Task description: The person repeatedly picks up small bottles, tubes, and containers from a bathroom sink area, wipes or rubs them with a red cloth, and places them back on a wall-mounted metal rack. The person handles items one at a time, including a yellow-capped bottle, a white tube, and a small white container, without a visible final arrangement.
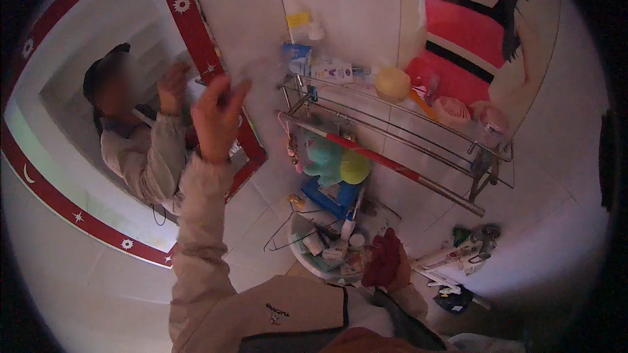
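My left hand (217, 123) is raised in front of the mirror's red frame, its fingers apart and slightly bent, with nothing visible in them. Low on the right, my right hand (401, 273) is closed around a dark red cloth (382, 260), which bunches up and covers most of its fingers. Just left of the cloth stands a pale basin (318, 269) full of small bottles and packets. A wire hanger (280, 229) sticks out over the basin's left side.
A red-framed mirror (182, 5) covers the left wall and reflects a person in a cap. On the wall ahead, a metal rack (392, 117) holds toiletries, with a red-and-silver rod (386, 162) along its front. A blue package (330, 196) hangs below. White pipes (451, 255) stand at right.
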Demonstrator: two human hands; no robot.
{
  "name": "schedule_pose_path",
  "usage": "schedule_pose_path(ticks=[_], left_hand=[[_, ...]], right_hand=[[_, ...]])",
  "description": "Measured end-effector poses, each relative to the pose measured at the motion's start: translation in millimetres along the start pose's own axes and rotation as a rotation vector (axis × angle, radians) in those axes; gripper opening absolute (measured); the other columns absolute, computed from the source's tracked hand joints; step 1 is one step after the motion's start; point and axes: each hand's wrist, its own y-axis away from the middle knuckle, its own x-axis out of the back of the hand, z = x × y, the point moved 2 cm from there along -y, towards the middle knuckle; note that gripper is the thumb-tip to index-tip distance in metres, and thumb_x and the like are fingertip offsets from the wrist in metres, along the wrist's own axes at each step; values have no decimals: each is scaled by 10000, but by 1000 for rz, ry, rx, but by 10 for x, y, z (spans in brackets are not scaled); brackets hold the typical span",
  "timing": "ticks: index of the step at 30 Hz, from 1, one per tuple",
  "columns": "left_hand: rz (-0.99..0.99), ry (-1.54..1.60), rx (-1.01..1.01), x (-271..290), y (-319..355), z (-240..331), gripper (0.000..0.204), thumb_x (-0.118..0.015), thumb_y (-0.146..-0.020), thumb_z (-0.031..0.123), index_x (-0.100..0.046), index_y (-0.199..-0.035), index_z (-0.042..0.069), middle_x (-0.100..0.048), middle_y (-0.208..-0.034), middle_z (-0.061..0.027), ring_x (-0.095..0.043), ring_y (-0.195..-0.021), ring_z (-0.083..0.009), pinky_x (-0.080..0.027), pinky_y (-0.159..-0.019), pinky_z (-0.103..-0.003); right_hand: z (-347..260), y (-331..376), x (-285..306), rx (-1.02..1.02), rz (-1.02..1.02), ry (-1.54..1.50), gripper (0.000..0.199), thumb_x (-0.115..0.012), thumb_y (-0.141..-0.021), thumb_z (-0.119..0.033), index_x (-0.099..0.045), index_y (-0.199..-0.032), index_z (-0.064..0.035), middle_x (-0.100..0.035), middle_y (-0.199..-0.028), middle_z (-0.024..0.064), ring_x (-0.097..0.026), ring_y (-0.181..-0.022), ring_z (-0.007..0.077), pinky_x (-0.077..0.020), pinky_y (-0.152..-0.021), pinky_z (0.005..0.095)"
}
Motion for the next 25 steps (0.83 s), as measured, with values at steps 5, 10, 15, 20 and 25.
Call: schedule_pose_path(ticks=[5, 10, 15, 20, 25], left_hand=[[-255, -191, -188, -327, -907, -170, 293, -714, -819, 223, -686, -1025, 17, -660, -808, -158, -605, -664, -268, -479, -638, -363], [-497, -290, -190, -723, -1145, -363, 295, -664, -839, 217, -677, -1062, 24, -678, -993, -187, -640, -869, -341, -503, -799, -417], [-586, -301, -323, -962, -1238, -625, 297, -607, -850, 206, -673, -1080, 30, -668, -1037, -203, -622, -948, -387, -481, -868, -457], [-762, -543, -319, -1217, -1277, -622, 299, -587, -889, 210, -646, -1135, 52, -658, -1075, -187, -610, -1025, -370, -479, -927, -448], [-780, -611, -285, -1287, -1220, -540, 361, -608, -867, 222, -615, -1196, 75, -621, -1187, -177, -569, -1118, -341, -431, -1008, -428]], right_hand=[[4, 19, -82, -1, 41, 18, 488, -411, -1009, -422, -369, -1448, -214, -580, -1229, 102, -592, -1065, 318, -551, -836, 481], [-48, 42, 122, 78, 88, 69, 520, -432, -1001, -426, -333, -1473, -232, -574, -1236, 95, -590, -1070, 315, -574, -778, 457], [-66, 74, 262, 35, 47, 102, 518, -394, -1001, -452, -327, -1478, -261, -540, -1287, 64, -523, -1147, 322, -531, -802, 507], [-54, 60, 371, 24, 66, 116, 526, -372, -1001, -470, -314, -1485, -274, -522, -1316, 53, -493, -1179, 331, -526, -804, 536], [-42, 52, 345, 17, 113, 147, 549, -380, -997, -481, -301, -1492, -257, -509, -1338, 64, -493, -1182, 332, -525, -806, 555]])
